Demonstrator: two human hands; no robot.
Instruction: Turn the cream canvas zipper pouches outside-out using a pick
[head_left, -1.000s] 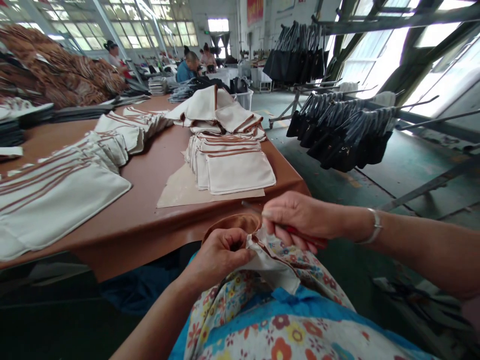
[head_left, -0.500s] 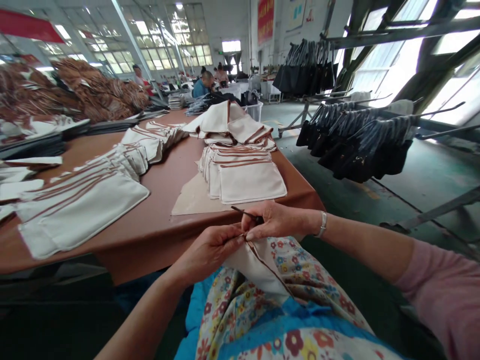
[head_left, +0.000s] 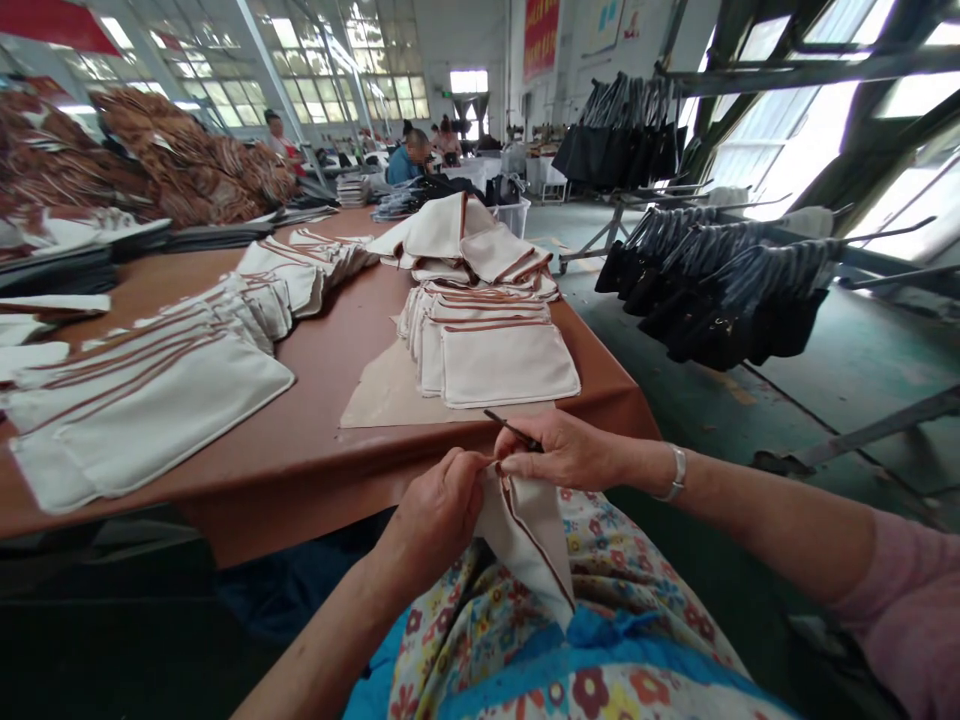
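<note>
Over my lap hangs a white fabric or leather piece [head_left: 501, 533] with brown edging, pouch-like, its upper corner between both hands. My left hand [head_left: 439, 505] is closed, pinching that corner from the left. My right hand [head_left: 562, 448] meets it there, thumb and fingers pressed on the edging. Tucked in the right hand too is a thin dark tool [head_left: 511, 429], its tip pointing up and left; its exact kind cannot be made out. The fingertips hide the spot being pinched.
Ahead, a brown-covered table [head_left: 322, 385] bears a stack of white pouches [head_left: 510, 365] on cardboard [head_left: 375, 395]. A fanned row of white pieces [head_left: 165, 420] lies left, brown heaps [head_left: 195, 165] behind. Black bags [head_left: 735, 290] hang on racks at right. Co-workers sit farther back.
Both hands have shifted slightly right with the white piece, which now hangs more upright. My left hand has curled more tightly, and the dark tool has moved right with my right hand.
</note>
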